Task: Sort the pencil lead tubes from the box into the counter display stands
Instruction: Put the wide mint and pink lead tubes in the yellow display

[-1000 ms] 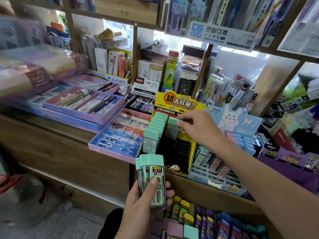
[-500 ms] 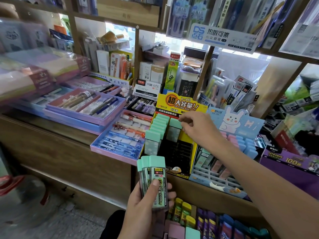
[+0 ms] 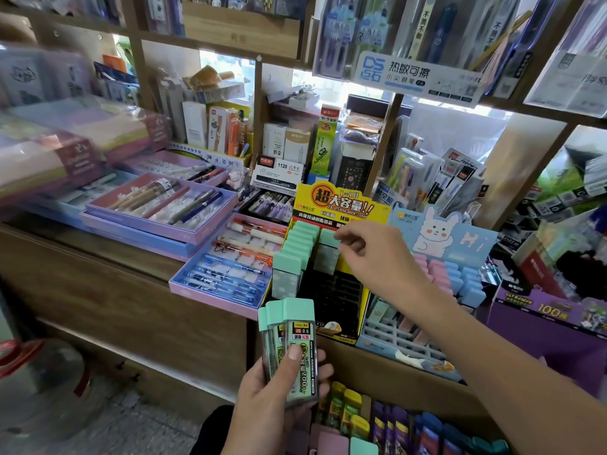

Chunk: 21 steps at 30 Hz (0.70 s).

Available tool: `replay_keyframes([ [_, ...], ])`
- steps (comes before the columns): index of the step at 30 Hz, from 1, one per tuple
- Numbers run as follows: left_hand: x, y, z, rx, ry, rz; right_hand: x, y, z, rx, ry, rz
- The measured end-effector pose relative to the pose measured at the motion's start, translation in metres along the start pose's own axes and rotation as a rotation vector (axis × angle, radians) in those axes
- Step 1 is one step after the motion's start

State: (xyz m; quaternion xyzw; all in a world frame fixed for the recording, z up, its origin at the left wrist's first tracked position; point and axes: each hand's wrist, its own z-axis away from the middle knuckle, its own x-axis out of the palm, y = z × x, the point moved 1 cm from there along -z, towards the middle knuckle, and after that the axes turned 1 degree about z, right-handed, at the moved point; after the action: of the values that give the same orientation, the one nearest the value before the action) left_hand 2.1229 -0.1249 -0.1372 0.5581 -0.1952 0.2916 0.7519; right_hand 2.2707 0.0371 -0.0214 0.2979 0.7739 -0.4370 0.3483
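Observation:
My left hand (image 3: 272,399) grips a bunch of mint-capped pencil lead tubes (image 3: 290,330) upright, low in the middle of the view. The yellow and black display stand (image 3: 331,290) stands on the counter behind them, its left column filled with mint tubes (image 3: 295,247). One mint tube (image 3: 326,254) sits at the top of the second column, and my right hand (image 3: 377,257) pinches its cap's right edge with curled fingers. The slots below that tube are dark. A cardboard box (image 3: 404,382) of green, purple, blue and pink tubes lies at the bottom.
A blue rabbit display stand (image 3: 443,238) with pink and blue tubes is right of the yellow one. Purple and blue pen trays (image 3: 226,274) cover the wooden counter (image 3: 98,274) to the left. Packed shelves rise behind. A purple carton (image 3: 542,326) sits at the right.
My right hand has stayed at the tube atop the second column, shifting only slightly. My left hand keeps its bunch of tubes in the same place.

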Motion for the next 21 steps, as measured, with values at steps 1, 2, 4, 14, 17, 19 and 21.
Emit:
replay_keyframes([
  [1,0.0,0.0,0.0,-0.007,-0.003,0.012,-0.001,-0.004,0.005,0.0,0.0,-0.049],
  [2,0.0,-0.001,-0.001,-0.012,-0.007,0.018,-0.001,-0.007,0.01,0.001,-0.01,-0.091],
  [4,0.0,-0.001,-0.001,-0.019,-0.011,0.022,-0.002,-0.013,0.02,-0.002,-0.057,-0.149],
  [14,0.004,0.0,0.001,0.022,0.014,0.016,0.006,-0.021,0.05,0.115,-0.42,-0.327],
  [17,0.006,0.003,0.003,0.058,0.025,-0.027,0.006,-0.017,0.053,0.135,-0.418,-0.34],
  [19,0.008,0.005,0.004,0.064,0.035,-0.036,0.006,-0.015,0.054,0.164,-0.436,-0.395],
  [21,0.009,0.007,0.005,0.067,0.051,-0.036,0.004,-0.013,0.054,0.199,-0.457,-0.449],
])
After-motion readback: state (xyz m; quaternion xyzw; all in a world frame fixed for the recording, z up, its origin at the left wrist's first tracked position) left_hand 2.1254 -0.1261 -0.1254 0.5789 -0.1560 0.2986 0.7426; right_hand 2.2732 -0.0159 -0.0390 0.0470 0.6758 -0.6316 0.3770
